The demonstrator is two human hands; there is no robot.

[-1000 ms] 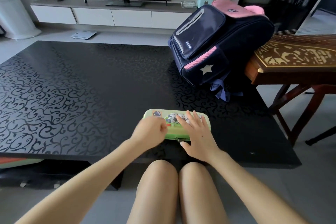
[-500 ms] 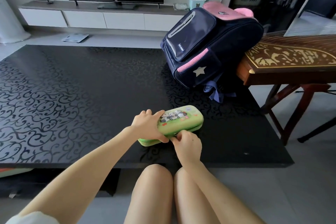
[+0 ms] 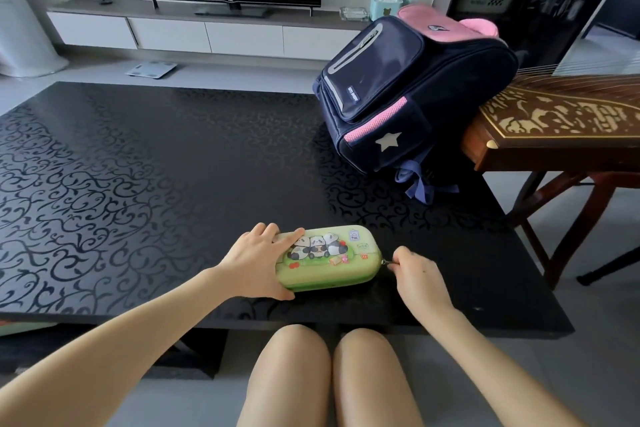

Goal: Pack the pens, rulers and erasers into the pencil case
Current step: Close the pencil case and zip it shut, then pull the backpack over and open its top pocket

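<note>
A green pencil case (image 3: 332, 262) with panda pictures on its lid lies flat near the front edge of the black table (image 3: 138, 166). My left hand (image 3: 258, 262) grips the case's left end, fingers over the lid and thumb under the front side. At the case's right end my right hand (image 3: 417, 270) pinches the small metal zipper pull (image 3: 387, 263). The case looks zipped along its front side. No pens, rulers or erasers show anywhere on the table.
A navy and pink backpack (image 3: 412, 87) stands at the table's far right, leaning against a dark wooden zither (image 3: 568, 121) on a stand. My knees (image 3: 329, 374) sit under the table's front edge. A TV cabinet (image 3: 207, 31) lines the far wall.
My right hand slid from the middle of the case's front side to its right end with the zipper pull. The case now lies flatter and my left hand grips its left end.
</note>
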